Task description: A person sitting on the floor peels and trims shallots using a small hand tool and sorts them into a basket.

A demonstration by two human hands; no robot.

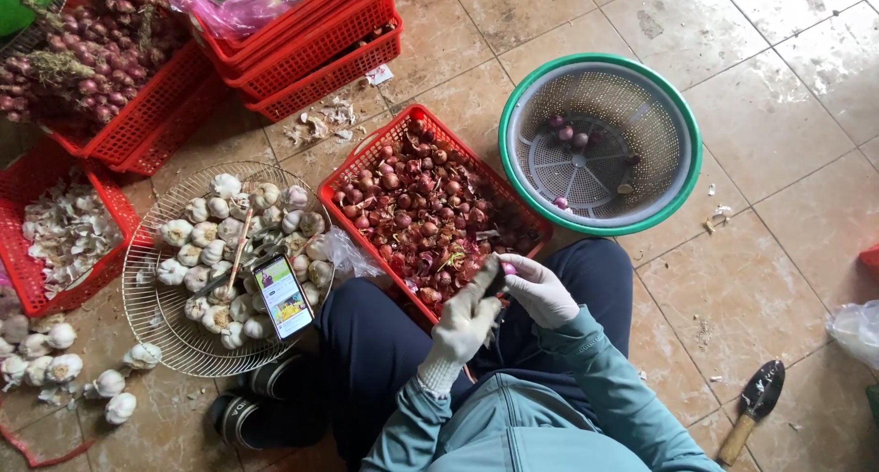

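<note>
left hand (464,324) in a grey-white work glove, closed around a small knife (488,275) whose blade points up toward 12 o'clock. right hand (542,289), also gloved, fingers pinched shut on one small shallot (506,269), held just above the lap, touching or nearly touching the blade tip. red basket (362,161) of unpeeled shallots sits on the floor at 11 o'clock from the hands, its near edge against the knees. green colander (689,151) at 1 o'clock holds only a few peeled bulbs at its bottom. judgement: peeling goes best with short, shallow cuts at the root end, thumb guiding the skin off, blade angled away from the holding fingers; the glove fabric looks loose, so a slip could catch it. wire tray (137,289) of garlic heads at 9 o'clock, a lit phone (282,296) leaning on its rim beside the knee. more red baskets stacked at 11 to 12 o'clock, one heaped with bunched shallots. trowel (753,408) lies at 4 o'clock, well apart. floor (751,280) is beige tile, stained, littered with dry skins; person sits low on it, legs folded.
</note>
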